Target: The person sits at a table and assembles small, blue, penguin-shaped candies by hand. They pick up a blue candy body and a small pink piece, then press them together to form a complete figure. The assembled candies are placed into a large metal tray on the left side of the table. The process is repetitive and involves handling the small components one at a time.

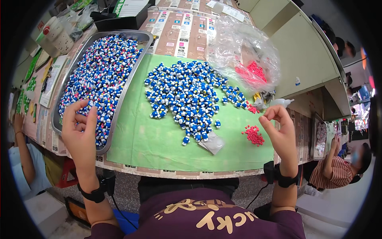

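My left hand (80,129) is raised over the near end of a metal tray (148,36) heaped with small blue-and-white figure pieces (97,73). Its fingers curl loosely and the thumb stands apart from them; nothing shows in it. My right hand (283,131) hovers just right of a small pile of red pieces (254,135). Thumb and forefinger come close together there in a pinch; whatever may be between them is too small to make out. A wide heap of blue-and-white pieces (185,93) lies between my hands on a green mat (167,153).
A clear plastic bag (234,44) with more red pieces (256,71) rests at the back right, near a white squeeze bottle (281,102). A small clear packet (214,144) touches the heap's near edge. A grey cabinet (308,49) borders the right. Other people sit on both sides.
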`<action>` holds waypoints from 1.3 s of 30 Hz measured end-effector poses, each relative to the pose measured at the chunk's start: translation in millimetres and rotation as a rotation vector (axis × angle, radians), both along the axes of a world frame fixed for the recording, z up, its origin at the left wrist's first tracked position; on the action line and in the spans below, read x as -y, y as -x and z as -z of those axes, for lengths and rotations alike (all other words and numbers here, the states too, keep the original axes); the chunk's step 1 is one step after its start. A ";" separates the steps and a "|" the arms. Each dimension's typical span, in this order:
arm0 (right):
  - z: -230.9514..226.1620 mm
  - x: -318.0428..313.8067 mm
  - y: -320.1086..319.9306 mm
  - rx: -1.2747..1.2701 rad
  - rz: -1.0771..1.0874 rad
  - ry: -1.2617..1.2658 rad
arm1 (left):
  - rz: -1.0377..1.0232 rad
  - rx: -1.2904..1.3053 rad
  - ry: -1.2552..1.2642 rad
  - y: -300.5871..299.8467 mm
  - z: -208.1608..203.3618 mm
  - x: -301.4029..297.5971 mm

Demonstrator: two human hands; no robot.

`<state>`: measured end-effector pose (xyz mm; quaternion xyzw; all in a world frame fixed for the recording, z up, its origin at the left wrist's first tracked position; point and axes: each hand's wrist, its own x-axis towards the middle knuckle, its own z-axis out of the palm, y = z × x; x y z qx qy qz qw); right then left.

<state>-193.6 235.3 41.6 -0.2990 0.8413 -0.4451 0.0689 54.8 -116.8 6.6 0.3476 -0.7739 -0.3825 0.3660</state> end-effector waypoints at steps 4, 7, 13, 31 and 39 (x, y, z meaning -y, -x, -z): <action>8.8 -6.2 4.5 -0.040 0.024 -0.130 | 0.231 0.073 0.200 40.8 -7.3 -43.6; 14.2 -15.3 9.1 -0.053 -0.042 -0.159 | 0.516 0.226 0.242 58.1 4.5 -58.4; 22.8 -8.3 0.6 0.026 -0.087 -0.228 | 0.584 0.411 0.170 69.6 16.0 -60.2; -12.1 44.7 -43.3 -0.266 -0.505 0.120 | 0.950 -0.157 -1.048 64.7 -15.4 -114.6; -17.8 52.2 -58.0 -0.407 -0.652 0.190 | 1.014 -0.178 -1.273 68.4 -16.6 -131.0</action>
